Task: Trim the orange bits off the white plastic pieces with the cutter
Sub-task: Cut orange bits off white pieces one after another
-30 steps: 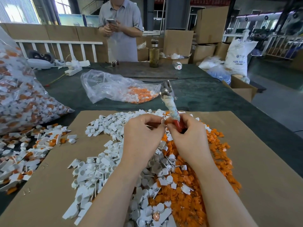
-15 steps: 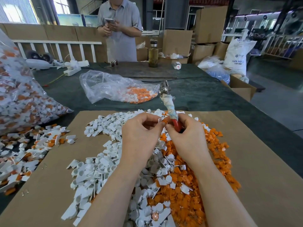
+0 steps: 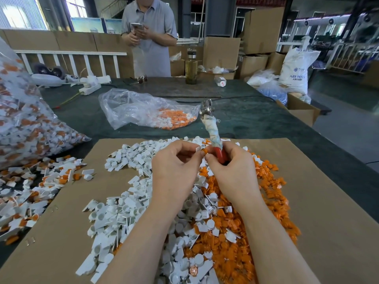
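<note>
My left hand (image 3: 174, 167) pinches a small white plastic piece (image 3: 198, 149) with an orange bit (image 3: 203, 151) at its tip. My right hand (image 3: 231, 171) grips the cutter (image 3: 213, 132) by its red handle; the cloth-wrapped shaft and metal head point up and away. The fingertips of both hands meet at the orange bit. Below them on the cardboard sheet (image 3: 320, 201) lie a heap of white pieces (image 3: 127, 212) on the left and a heap of orange bits (image 3: 266, 201) on the right.
A big clear bag of untrimmed pieces (image 3: 22, 124) lies at the left, with loose ones (image 3: 30, 187) spilled beside the cardboard. A smaller bag with orange bits (image 3: 147, 111) sits behind. A person (image 3: 149, 35) stands across the table holding a phone. A bottle (image 3: 191, 66) and boxes stand at the back.
My hands have stayed together over the heap. The cutter has tilted slightly, and the white piece in my left fingers now shows more clearly.
</note>
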Available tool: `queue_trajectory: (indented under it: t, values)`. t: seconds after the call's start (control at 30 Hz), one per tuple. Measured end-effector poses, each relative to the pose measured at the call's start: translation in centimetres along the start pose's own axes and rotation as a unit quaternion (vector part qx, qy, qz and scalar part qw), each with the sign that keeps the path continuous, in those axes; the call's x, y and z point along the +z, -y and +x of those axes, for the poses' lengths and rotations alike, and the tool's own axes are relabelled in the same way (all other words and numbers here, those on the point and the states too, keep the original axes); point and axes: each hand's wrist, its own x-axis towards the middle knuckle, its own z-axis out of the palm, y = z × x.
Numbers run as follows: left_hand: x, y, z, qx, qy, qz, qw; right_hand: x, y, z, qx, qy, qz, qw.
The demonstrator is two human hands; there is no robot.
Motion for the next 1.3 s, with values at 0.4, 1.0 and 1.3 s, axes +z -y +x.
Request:
queue_trajectory:
  t: [0.4, 1.0, 1.3]
  values:
    - [-0.8, 0.1, 0.9, -0.135, -0.006, -0.232, 0.963, -2.5, -0.4, 0.2, 0.089, 0.127, 0.088, 0.984]
    - [-0.1, 0.1, 0.0, -0.035, -0.009, -0.031, 0.999, -0.1, 0.5, -0.2, 0.009, 0.013, 0.027, 1.000]
    - [0.2, 0.0, -0.4, 0.032, -0.025, 0.030, 0.999, 0.4, 0.4, -0.2, 0.028, -0.012, 0.015, 0.999]
